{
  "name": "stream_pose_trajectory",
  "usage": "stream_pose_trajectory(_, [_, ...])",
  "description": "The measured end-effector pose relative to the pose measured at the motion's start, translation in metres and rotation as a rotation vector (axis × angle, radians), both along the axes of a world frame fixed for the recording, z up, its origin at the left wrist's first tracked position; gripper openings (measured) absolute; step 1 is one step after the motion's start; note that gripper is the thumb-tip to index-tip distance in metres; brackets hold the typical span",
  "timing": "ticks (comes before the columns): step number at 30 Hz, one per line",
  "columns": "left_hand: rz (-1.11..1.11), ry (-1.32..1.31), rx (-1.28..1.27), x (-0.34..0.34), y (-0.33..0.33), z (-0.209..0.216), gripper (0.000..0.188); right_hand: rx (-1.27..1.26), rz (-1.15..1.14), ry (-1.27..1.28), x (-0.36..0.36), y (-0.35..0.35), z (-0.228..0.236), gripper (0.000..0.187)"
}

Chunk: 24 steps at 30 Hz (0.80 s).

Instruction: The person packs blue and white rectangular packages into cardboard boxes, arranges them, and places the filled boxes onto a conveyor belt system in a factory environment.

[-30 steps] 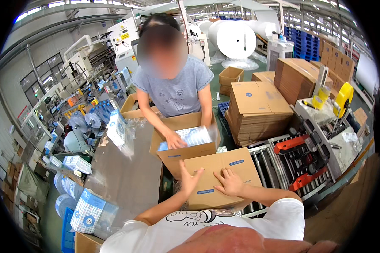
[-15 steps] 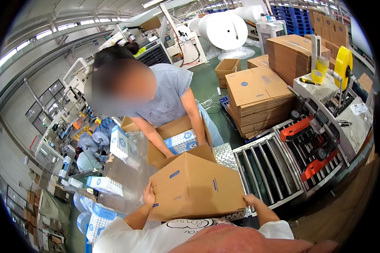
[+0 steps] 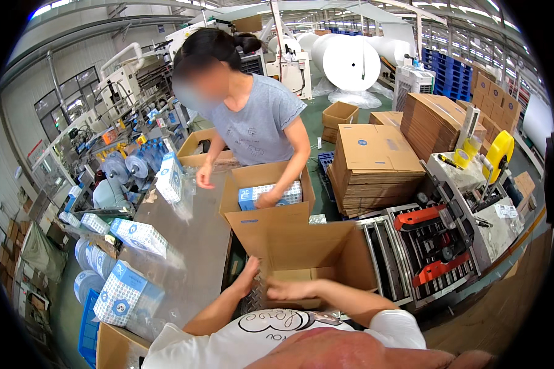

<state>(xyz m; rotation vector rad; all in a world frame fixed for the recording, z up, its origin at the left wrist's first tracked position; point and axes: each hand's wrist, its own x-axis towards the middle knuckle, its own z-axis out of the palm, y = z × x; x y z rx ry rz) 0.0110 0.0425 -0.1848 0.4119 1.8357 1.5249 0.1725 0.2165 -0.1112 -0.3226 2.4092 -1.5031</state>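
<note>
An open cardboard box (image 3: pixel 346 267) stands close in front of me, its bare inside showing. My left hand (image 3: pixel 248 274) is at the box's left side, its fingers too blurred to read. Across the near left corner of the box reaches my right hand (image 3: pixel 284 289), with its fingers curled in; whatever they hold is hidden. Just beyond, a second open carton (image 3: pixel 266 216) contains a blue-and-white pack (image 3: pixel 271 194). A co-worker's hand (image 3: pixel 268 199) rests on that pack, while their other hand (image 3: pixel 205 177) hovers over the metal table.
Several blue-and-white packs (image 3: pixel 139 237) lie along the metal table (image 3: pixel 197 243) on the left. To the right is a roller conveyor (image 3: pixel 385 258) with a red-armed taping machine (image 3: pixel 437 243). Flattened cartons (image 3: pixel 375 166) are stacked behind it. A yellow tape roll (image 3: pixel 498 157) stands above the machine.
The near box has turned from its closed brown faces to its open inside. My hands have left its two sides and come close together. The co-worker has straightened, one hand out of the carton.
</note>
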Motion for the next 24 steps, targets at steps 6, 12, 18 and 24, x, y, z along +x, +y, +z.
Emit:
stream_pose_trajectory(6, [-0.042,0.492,-0.219,-0.025,-0.032,-0.004,0.064,0.747,-0.356,-0.026,0.025,0.091,0.033,0.065])
stream_pose_trajectory(12, [0.07,-0.133,-0.319,-0.044,-0.081,-0.078,0.047,0.922,-0.421,-0.114,0.161,0.207,-0.126,0.077])
stream_pose_trajectory(18, [0.233,0.213,-0.836,0.038,-0.051,-0.142,0.047,-0.303,-1.042,0.023,0.121,0.101,-0.22,0.075])
stream_pose_trajectory(24, [-0.268,1.239,-0.733,-0.09,-0.156,-0.059,0.05,0.131,-0.673,-0.235,0.048,0.016,-0.175,0.098])
